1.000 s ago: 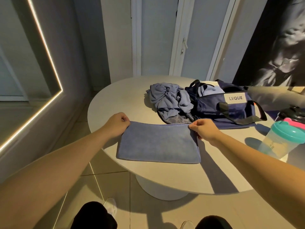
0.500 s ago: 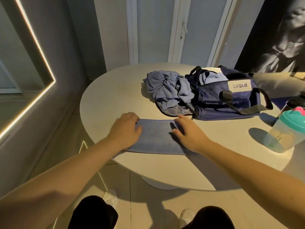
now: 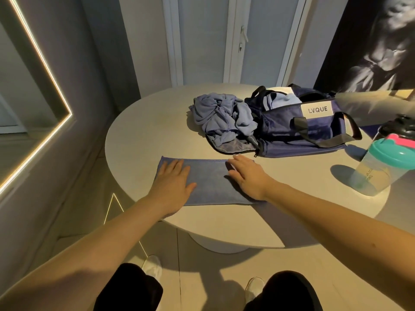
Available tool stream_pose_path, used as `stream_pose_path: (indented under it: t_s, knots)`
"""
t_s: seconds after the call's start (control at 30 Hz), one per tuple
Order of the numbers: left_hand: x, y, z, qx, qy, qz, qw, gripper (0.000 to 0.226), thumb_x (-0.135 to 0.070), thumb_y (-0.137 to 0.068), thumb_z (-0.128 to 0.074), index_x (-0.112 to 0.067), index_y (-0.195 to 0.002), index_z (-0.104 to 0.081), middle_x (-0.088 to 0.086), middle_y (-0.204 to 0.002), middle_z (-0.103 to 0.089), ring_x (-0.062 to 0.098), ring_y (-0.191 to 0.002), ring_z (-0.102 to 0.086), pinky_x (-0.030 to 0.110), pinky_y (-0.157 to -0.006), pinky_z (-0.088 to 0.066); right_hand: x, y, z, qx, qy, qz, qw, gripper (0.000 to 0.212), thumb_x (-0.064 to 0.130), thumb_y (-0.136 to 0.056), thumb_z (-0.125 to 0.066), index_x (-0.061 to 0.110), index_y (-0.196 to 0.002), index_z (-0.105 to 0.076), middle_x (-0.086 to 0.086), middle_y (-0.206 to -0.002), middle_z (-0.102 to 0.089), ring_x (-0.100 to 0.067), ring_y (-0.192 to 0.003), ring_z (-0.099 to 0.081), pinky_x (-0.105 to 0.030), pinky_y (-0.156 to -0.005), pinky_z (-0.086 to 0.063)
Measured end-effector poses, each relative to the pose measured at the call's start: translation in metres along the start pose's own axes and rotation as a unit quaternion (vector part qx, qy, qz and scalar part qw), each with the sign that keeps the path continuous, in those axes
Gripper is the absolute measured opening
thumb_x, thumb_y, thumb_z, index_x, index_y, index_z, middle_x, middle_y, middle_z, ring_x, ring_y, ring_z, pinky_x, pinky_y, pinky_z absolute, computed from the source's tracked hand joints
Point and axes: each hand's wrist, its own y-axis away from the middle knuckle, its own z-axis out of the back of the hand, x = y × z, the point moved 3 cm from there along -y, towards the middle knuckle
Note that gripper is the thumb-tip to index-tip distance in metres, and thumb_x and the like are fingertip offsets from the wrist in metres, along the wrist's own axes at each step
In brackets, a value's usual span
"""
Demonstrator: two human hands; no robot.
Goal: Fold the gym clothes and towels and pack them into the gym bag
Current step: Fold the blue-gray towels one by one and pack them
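**Folded towel under both palms at near table edge**

Towel (image 3: 213,182): blue, folded to a flat rectangle, lying on the round table (image 3: 146,135) close to its near edge.

Left hand (image 3: 174,184): palm down on the towel's left end, fingers straight and slightly spread, thumb out to the right.

Right hand (image 3: 247,176): palm down on the towel's right end, fingers straight and close together, pointing toward the far edge. Neither hand pinches or grips anything.

Clothes (image 3: 222,117): a crumpled blue-grey heap behind the towel, unfolded, touching the left end of the bag (image 3: 303,129).

Bag: navy, marked LVQUE, top open, a light blue item (image 3: 280,101) showing inside. It sits behind and right of the towel, just apart from it.

Shaker (image 3: 379,167): clear with a teal lid, upright at the table's right edge, well apart from the towel.
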Motion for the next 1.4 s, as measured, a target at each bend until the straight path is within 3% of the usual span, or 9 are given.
stream_pose_path:
  t_s: [0.1, 0.27, 0.43, 0.63, 0.73, 0.9, 1.03, 1.17, 1.4]
  knots:
    - [-0.056, 0.009, 0.015, -0.072, 0.023, -0.060, 0.995, 0.048, -0.026, -0.103, -0.041, -0.016, -0.150, -0.037, 0.007, -0.162, -0.030, 0.023, -0.148, -0.026, 0.037, -0.124, -0.008, -0.018, -0.006, 0.006, 0.002, 0.000, -0.040, 0.999, 0.041, 0.033, -0.107, -0.038, 0.016, -0.144, -0.047, -0.006, -0.149, -0.047, -0.030, -0.139, -0.039, -0.049, -0.113, -0.031]
    - [-0.133, 0.030, -0.002, 0.031, 0.063, -0.125, 0.990, 0.075, -0.060, -0.103, -0.020, -0.015, -0.162, -0.008, 0.002, -0.169, -0.004, 0.019, -0.155, 0.003, 0.043, -0.126, 0.005, -0.028, 0.000, 0.012, -0.036, -0.011, -0.106, 0.994, 0.040, 0.017, -0.101, -0.048, 0.016, -0.139, -0.056, -0.010, -0.137, -0.058, -0.036, -0.126, -0.049, -0.050, -0.097, -0.045]
    - [-0.129, 0.058, -0.010, 0.018, 0.027, -0.156, 0.987, 0.090, -0.071, -0.089, 0.000, -0.018, -0.161, -0.012, -0.001, -0.169, -0.007, 0.016, -0.155, 0.002, 0.044, -0.125, 0.006, -0.035, 0.040, 0.024, -0.051, -0.079, -0.174, 0.980, 0.036, 0.015, -0.092, -0.057, 0.016, -0.126, -0.066, -0.009, -0.129, -0.065, -0.033, -0.117, -0.058, -0.044, -0.099, -0.048]
    - [-0.101, 0.101, -0.006, -0.058, 0.032, -0.206, 0.976, 0.084, -0.073, -0.082, -0.054, -0.018, -0.146, -0.045, -0.005, -0.160, -0.032, 0.019, -0.150, -0.021, 0.044, -0.125, -0.004, -0.015, 0.121, 0.029, -0.014, -0.196, -0.185, 0.963, 0.058, 0.022, -0.088, -0.073, 0.011, -0.141, -0.052, -0.012, -0.128, -0.063, -0.024, -0.101, -0.058, -0.033, -0.092, -0.048]
    - [-0.101, 0.111, -0.010, -0.134, 0.042, -0.247, 0.959, 0.074, -0.042, -0.062, -0.086, -0.014, -0.125, -0.058, 0.005, -0.148, -0.047, 0.025, -0.136, -0.041, 0.041, -0.121, -0.015, 0.000, 0.155, 0.024, -0.030, -0.206, -0.172, 0.963, 0.065, 0.027, -0.089, -0.073, 0.014, -0.146, -0.044, -0.009, -0.131, -0.058, -0.023, -0.103, -0.058, -0.031, -0.091, -0.047]
    - [-0.110, 0.119, -0.020, -0.146, 0.077, -0.315, 0.935, 0.068, -0.021, -0.068, -0.084, -0.011, -0.131, -0.061, 0.007, -0.141, -0.054, 0.026, -0.125, -0.052, 0.037, -0.110, -0.035, 0.011, 0.189, 0.023, -0.053, -0.202, -0.152, 0.966, 0.061, 0.036, -0.092, -0.069, 0.019, -0.145, -0.045, -0.006, -0.133, -0.054, -0.019, -0.105, -0.056, -0.030, -0.092, -0.048]
    - [-0.103, 0.125, -0.017, -0.162, 0.137, -0.280, 0.936, 0.046, -0.036, -0.090, -0.069, -0.017, -0.131, -0.063, -0.003, -0.137, -0.059, 0.016, -0.124, -0.053, 0.029, -0.105, -0.040, 0.005, 0.200, 0.030, -0.027, -0.210, -0.071, 0.975, 0.057, 0.044, -0.092, -0.067, 0.028, -0.144, -0.049, 0.001, -0.143, -0.043, -0.014, -0.119, -0.050, -0.030, -0.103, -0.046]
    - [-0.101, 0.132, 0.001, -0.126, 0.262, -0.195, 0.937, 0.041, -0.047, -0.099, -0.046, -0.023, -0.126, -0.065, -0.014, -0.124, -0.064, 0.004, -0.115, -0.055, 0.014, -0.099, -0.039, 0.001, 0.207, 0.022, 0.049, -0.125, 0.035, 0.990, 0.065, 0.026, -0.081, -0.065, 0.031, -0.144, -0.046, 0.006, -0.158, -0.027, -0.013, -0.140, -0.023, -0.035, -0.116, -0.026]
    - [-0.091, 0.129, 0.024, -0.109, 0.445, -0.052, 0.887, 0.012, -0.029, -0.099, -0.061, -0.030, -0.110, -0.066, -0.018, -0.102, -0.068, -0.001, -0.095, -0.062, 0.011, -0.076, -0.047, 0.010, 0.185, 0.031, -0.041, -0.252, 0.036, 0.966, 0.032, 0.028, -0.089, -0.058, 0.025, -0.119, -0.070, 0.008, -0.126, -0.063, -0.007, -0.116, -0.054, -0.024, -0.101, -0.043]
